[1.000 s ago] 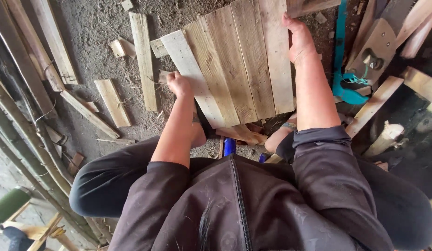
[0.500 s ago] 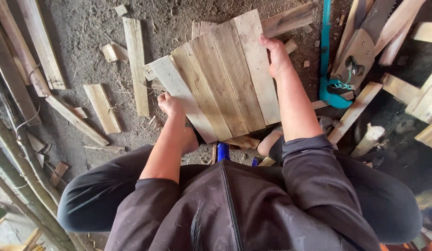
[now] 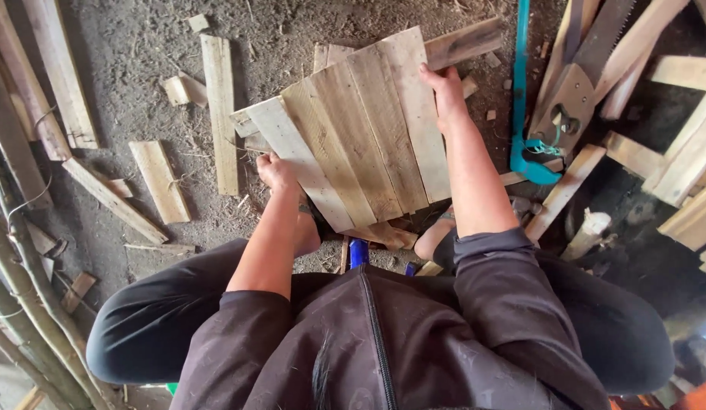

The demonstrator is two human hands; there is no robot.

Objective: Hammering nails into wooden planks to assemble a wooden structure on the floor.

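A panel of several pale wooden slats joined side by side (image 3: 353, 137) lies tilted over the dirt floor in front of me. My left hand (image 3: 275, 170) grips its left edge near the lower corner. On the right edge, near the top, my right hand (image 3: 444, 89) holds the panel. I am crouched over it, with my dark sleeves and knees filling the lower part of the view.
Loose wooden offcuts (image 3: 161, 181) and a long slat (image 3: 220, 110) lie on the dirt at left. A teal bow saw (image 3: 524, 114) and a hand saw (image 3: 577, 83) lie at right among stacked planks (image 3: 687, 152). Thin poles (image 3: 26, 273) run along the left edge.
Both hands have kept hold of the panel and turned it clockwise a little, drawing it closer to me. My right hand has slid down its right edge.
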